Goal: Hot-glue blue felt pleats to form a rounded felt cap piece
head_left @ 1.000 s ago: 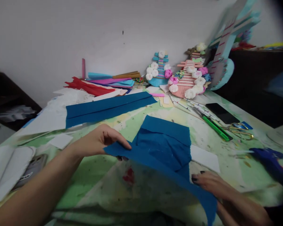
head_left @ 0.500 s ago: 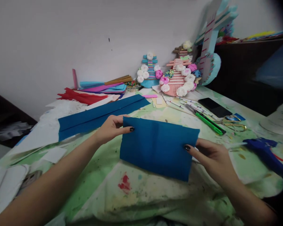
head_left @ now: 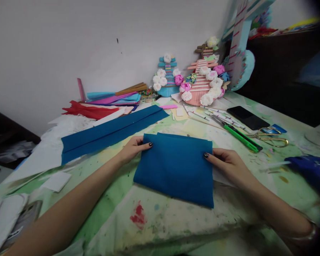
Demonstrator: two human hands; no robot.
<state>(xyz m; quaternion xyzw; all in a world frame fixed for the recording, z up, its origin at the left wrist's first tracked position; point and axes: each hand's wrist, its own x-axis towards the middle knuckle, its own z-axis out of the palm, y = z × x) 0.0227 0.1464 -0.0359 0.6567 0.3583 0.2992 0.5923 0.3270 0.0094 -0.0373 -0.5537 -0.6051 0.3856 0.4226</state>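
A folded piece of blue crepe paper [head_left: 176, 169] is held up just above the stained cloth, tilted towards me. My left hand [head_left: 136, 146] pinches its upper left corner, thumb in front and fingers behind. At the upper right edge, my right hand [head_left: 225, 160] grips the sheet the same way. A second layer shows along the top edge, slightly offset from the front one. Behind my left hand lies a longer blue crepe strip [head_left: 114, 133] with a crease along its length.
Right of the paper lie a green utility knife [head_left: 242, 138], gold-handled scissors [head_left: 274, 138], a black phone [head_left: 247, 117], several markers [head_left: 229, 119] and a blue glue gun [head_left: 309, 170]. Flower-trimmed guitar-shaped crafts [head_left: 201, 83] stand by the wall. Red crepe paper [head_left: 90, 109] lies at left.
My right hand has moved left and slightly up, so the hands are closer together. The blue paper looks narrower and taller, with its offset back layer showing more. The view has shifted slightly.
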